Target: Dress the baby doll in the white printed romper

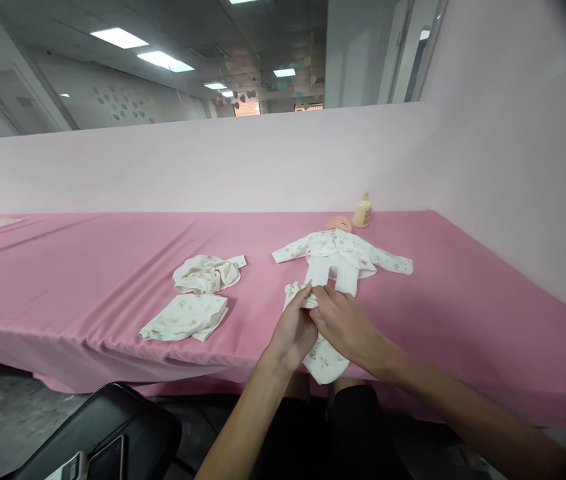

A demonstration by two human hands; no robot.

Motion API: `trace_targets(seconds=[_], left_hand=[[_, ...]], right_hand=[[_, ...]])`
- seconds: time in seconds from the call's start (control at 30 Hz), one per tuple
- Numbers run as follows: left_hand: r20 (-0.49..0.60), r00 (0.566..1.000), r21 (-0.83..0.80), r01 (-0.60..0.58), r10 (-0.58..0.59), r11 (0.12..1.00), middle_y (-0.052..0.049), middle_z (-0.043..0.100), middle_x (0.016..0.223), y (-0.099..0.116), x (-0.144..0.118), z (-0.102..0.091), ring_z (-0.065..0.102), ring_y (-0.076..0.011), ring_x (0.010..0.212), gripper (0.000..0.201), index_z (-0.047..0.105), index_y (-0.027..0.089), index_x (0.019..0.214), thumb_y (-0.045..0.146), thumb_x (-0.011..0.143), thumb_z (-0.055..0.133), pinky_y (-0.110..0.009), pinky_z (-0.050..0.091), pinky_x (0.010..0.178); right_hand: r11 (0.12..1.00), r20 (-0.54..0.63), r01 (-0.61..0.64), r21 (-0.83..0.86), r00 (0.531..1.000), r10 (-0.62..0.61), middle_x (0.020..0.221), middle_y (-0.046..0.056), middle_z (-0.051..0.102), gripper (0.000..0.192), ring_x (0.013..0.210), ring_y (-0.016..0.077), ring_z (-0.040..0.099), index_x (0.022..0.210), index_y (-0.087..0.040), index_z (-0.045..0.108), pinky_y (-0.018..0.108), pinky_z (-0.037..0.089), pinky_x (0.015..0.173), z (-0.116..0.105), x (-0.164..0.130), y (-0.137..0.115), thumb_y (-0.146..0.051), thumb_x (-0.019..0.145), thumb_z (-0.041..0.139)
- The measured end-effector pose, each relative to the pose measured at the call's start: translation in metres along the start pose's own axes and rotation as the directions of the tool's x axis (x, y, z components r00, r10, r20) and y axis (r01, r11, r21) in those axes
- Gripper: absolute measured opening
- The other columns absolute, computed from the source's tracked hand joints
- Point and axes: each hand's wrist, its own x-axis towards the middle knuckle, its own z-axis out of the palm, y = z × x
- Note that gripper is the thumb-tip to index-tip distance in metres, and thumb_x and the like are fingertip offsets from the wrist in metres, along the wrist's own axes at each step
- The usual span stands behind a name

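Observation:
A baby doll (339, 225) lies on its back on the pink table (113, 267), dressed in a white printed top (343, 250) and white leggings (333, 270). My left hand (295, 327) and my right hand (345, 323) both grip a pair of small printed baby pants (325, 360) just below the doll's feet. The pants' waistband is bunched between my fingers and the legs hang over the table's front edge.
Two more folded baby garments (197, 297) lie to the left on the table. A cream bottle (362, 212) stands by the doll's head against the pink partition. A black chair (107, 433) sits at lower left.

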Motion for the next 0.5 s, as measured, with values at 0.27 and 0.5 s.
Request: trace_targets(seconds=[0.27, 0.5], left_hand=[[-0.027, 0.999, 0.044, -0.028, 0.029, 0.999, 0.002, 0.052, 0.066, -0.001, 0.010, -0.013, 0.050, -0.0075, 0.060, 0.015, 0.060, 0.013, 0.077, 0.024, 0.086, 0.065, -0.020, 0.045, 0.066], [0.139, 0.988, 0.216, -0.091, 0.061, 0.972, -0.003, 0.060, 0.085, -0.003, -0.005, -0.029, 0.057, -0.0109, 0.086, 0.014, 0.065, 0.013, 0.080, 0.023, 0.089, 0.060, -0.025, 0.045, 0.090]], right_hand=[[0.923, -0.006, -0.065, 0.380, 0.997, 0.073, 0.095, 0.003, 0.061, 0.008, 0.085, 0.0185, 0.055, 0.091, -0.021, 0.052, 0.029, 0.037, 0.070, 0.010, 0.008, 0.038, -0.019, 0.089, 0.045], [0.919, 0.001, -0.138, 0.369, 0.989, 0.149, 0.100, 0.006, 0.064, 0.018, 0.088, 0.0213, 0.058, 0.104, -0.021, 0.055, 0.030, 0.038, 0.071, 0.019, 0.015, 0.055, -0.023, 0.088, 0.046]])
